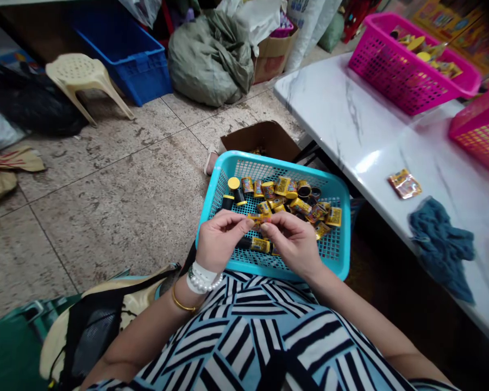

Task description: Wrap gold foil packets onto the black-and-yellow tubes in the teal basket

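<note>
A turquoise plastic basket rests in front of me at lap height. Above its near half, my left hand and my right hand pinch a small yellow printed sleeve between thumbs and fingers, one at each end. Whether anything is inside the sleeve is hidden by the fingertips. Several small canisters in yellow printed wraps lie jumbled in the basket's middle and right. At its left are bare black canisters with yellow lids. Another wrapped canister lies just below my fingertips.
On the right, a white marbled table holds pink baskets, a flat printed packet and a blue-green cloth. A cardboard box stands behind my basket. Farther off are a stool, a blue crate and a large sack.
</note>
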`<act>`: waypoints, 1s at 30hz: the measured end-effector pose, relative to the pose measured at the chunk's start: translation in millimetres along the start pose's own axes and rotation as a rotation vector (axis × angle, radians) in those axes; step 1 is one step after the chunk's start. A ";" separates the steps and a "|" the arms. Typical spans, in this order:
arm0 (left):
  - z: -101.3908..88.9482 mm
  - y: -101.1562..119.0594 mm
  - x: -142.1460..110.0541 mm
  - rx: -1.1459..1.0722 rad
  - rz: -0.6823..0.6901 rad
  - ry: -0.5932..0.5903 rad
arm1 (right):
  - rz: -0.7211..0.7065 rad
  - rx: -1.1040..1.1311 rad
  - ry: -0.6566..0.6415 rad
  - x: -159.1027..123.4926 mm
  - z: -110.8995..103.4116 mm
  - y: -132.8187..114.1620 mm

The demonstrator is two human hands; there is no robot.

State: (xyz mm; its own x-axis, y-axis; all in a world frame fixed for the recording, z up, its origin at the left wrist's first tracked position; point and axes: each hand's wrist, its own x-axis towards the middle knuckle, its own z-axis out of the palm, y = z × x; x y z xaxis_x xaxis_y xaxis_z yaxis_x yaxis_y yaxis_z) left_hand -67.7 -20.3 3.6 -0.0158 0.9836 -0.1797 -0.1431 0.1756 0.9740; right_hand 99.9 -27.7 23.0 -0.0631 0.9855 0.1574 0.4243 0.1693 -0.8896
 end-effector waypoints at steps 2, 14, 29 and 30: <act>-3.0 2.1 3.8 -0.021 -0.008 0.039 | -0.053 -0.056 -0.003 6.2 1.7 -2.0; -15.1 13.0 11.8 -0.256 -0.020 0.190 | -0.171 -0.106 0.047 41.7 22.7 -12.6; -12.0 15.8 8.6 -0.205 -0.015 0.190 | -0.135 -0.050 0.063 33.9 25.4 -12.3; -11.5 16.3 8.0 -0.176 -0.011 0.178 | -0.149 -0.058 0.061 33.9 25.6 -12.2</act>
State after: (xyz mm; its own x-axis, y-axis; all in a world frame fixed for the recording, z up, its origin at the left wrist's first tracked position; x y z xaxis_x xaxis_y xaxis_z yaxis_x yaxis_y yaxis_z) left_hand -81.5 -10.0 16.4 -0.1851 0.9562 -0.2270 -0.3140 0.1613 0.9356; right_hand 69.5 4.0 28.2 -0.0747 0.9467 0.3132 0.4658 0.3109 -0.8285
